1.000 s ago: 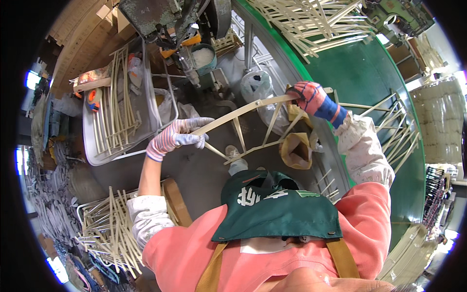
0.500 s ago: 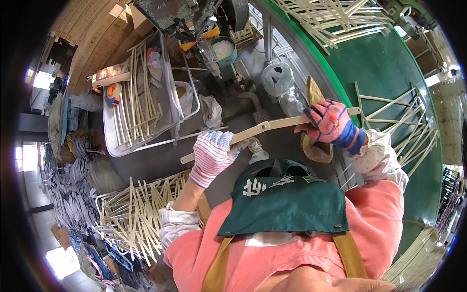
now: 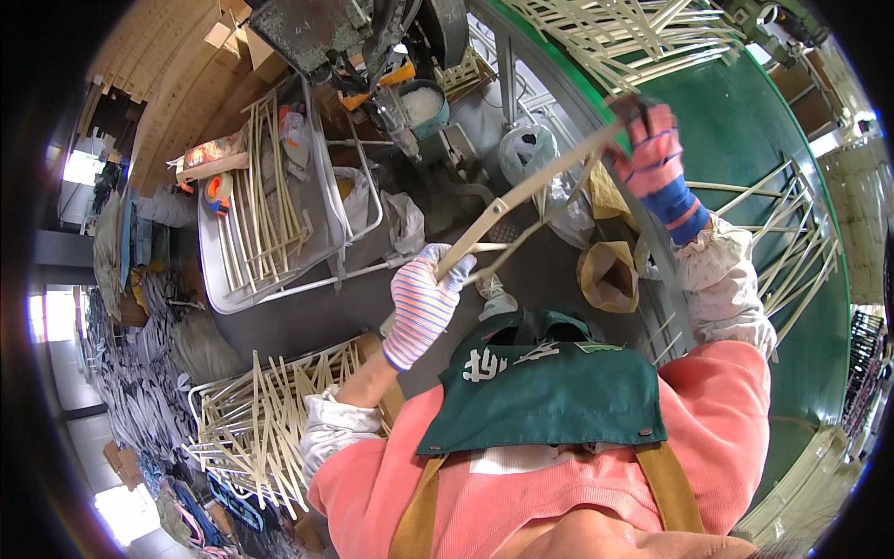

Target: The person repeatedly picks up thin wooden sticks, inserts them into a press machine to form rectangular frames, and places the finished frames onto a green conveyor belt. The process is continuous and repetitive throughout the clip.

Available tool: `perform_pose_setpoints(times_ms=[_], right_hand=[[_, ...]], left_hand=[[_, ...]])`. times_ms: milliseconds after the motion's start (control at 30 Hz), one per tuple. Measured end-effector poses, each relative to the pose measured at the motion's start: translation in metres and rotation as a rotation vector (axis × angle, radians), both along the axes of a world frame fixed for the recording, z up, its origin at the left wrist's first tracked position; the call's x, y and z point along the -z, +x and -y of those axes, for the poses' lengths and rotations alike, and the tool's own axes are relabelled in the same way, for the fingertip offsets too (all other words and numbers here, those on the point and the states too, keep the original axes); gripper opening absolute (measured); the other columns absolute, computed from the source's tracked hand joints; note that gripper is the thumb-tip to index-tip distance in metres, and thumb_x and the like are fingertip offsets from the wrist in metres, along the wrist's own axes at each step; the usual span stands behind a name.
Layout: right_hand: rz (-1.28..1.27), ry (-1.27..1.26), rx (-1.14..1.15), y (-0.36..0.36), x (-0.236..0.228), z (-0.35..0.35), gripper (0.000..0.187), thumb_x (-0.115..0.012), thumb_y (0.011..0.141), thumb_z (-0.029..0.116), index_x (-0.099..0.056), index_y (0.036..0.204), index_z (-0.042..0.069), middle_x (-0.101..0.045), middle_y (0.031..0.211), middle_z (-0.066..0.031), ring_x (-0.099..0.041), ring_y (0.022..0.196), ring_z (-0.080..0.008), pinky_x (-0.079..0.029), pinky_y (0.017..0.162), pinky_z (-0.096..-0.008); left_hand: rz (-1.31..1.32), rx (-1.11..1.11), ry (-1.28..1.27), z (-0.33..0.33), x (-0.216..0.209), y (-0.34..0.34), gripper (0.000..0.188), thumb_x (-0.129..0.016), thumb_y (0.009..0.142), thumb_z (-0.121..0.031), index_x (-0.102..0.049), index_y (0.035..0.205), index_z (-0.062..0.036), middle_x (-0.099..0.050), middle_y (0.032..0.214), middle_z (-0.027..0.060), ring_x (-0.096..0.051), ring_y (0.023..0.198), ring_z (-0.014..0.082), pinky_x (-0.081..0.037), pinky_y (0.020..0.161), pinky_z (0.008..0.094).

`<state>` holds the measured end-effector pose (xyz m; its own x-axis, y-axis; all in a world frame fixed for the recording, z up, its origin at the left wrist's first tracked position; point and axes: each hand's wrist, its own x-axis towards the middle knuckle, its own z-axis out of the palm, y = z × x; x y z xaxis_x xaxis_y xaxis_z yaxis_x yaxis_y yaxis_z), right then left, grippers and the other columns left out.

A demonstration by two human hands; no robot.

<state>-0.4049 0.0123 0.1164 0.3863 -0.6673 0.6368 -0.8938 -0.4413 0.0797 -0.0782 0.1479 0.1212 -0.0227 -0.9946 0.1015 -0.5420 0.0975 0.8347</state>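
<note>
In front of my chest, my left hand (image 3: 424, 307), in a striped white glove, is closed around a beige riveted slat (image 3: 484, 222). It slants up and away to the right, with a rivet near its middle. A thinner pale strip (image 3: 535, 226) spreads from it below at an angle. Past the slat's far end is my right hand (image 3: 652, 163), in a pink and blue glove. Motion smears its fingers, so whether they grip the slat end cannot be made out.
At right, a green table (image 3: 722, 130) bears piles of slats (image 3: 796, 247). A white tray cart (image 3: 216, 279) with strips and a tape roll (image 3: 219, 189) stands at left. Below it sits a basket of strips (image 3: 251, 419). A machine (image 3: 312, 42) and a bowl of white bits (image 3: 424, 102) are ahead.
My right hand has moved up and away from me. The slat has swung from nearly level to a steep slant, and a second strip now shows spread from it. My left hand keeps hold.
</note>
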Motion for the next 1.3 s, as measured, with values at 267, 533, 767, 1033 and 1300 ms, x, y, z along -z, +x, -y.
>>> perform_pose_setpoints(times_ms=[267,533,767,1033,1300], right_hand=[[1.569,1.055,-0.025,0.05,0.022,-0.03,0.035,-0.069,0.084,0.023,-0.054,0.111,0.008,-0.06,0.088,0.0015,-0.053,0.072,-0.0062,-0.043,0.057,-0.0206],[1.775,1.315,-0.532,-0.007,-0.005,-0.037,0.024,-0.054,0.091,0.024,-0.054,0.093,0.0,-0.049,0.067,-0.0029,-0.053,0.071,-0.0177,-0.047,0.068,-0.0315],[1.809,1.192,-0.521,-0.036,-0.06,-0.074,0.025,-0.054,0.091,0.025,-0.052,0.095,0.001,-0.043,0.06,0.0017,-0.047,0.07,-0.0137,-0.043,0.063,-0.0247],[1.766,1.105,-0.606,-0.055,-0.117,-0.129,0.027,-0.05,0.093,0.026,-0.052,0.096,0.0,-0.039,0.054,0.0017,-0.048,0.063,-0.0137,-0.045,0.041,-0.0213],[1.738,0.959,-0.637,-0.056,-0.137,-0.16,0.03,-0.05,0.092,0.029,-0.051,0.096,-0.001,-0.037,0.051,0.0046,-0.047,0.061,-0.0124,-0.043,0.037,-0.0209]], left_hand=[[-0.009,0.098,-0.132,-0.006,0.024,-0.095,0.023,-0.051,0.093,-0.022,-0.054,0.104,-0.0018,-0.056,0.068,0.0174,-0.056,0.058,0.0336,-0.045,0.055,0.0408],[-0.377,0.82,0.035,-0.033,0.061,-0.167,0.043,-0.06,0.086,-0.021,-0.047,0.122,-0.0016,-0.056,0.1,0.0141,-0.057,0.091,0.0244,-0.046,0.083,0.0326],[0.355,0.369,0.295,0.007,0.21,-0.083,0.047,-0.063,0.079,-0.034,-0.053,0.115,-0.0073,-0.058,0.109,0.0187,-0.055,0.103,0.036,-0.045,0.086,0.0462],[-0.433,-0.512,0.655,0.094,0.359,-0.031,0.095,-0.044,0.078,-0.072,-0.03,0.139,-0.001,-0.027,0.145,0.0199,-0.03,0.133,0.0311,-0.028,0.107,0.0408],[-0.661,-0.3,0.655,0.142,0.381,0.011,0.093,-0.057,0.073,-0.069,-0.04,0.131,0.0015,-0.055,0.117,0.0161,-0.051,0.108,0.0269,-0.037,0.099,0.0386]])
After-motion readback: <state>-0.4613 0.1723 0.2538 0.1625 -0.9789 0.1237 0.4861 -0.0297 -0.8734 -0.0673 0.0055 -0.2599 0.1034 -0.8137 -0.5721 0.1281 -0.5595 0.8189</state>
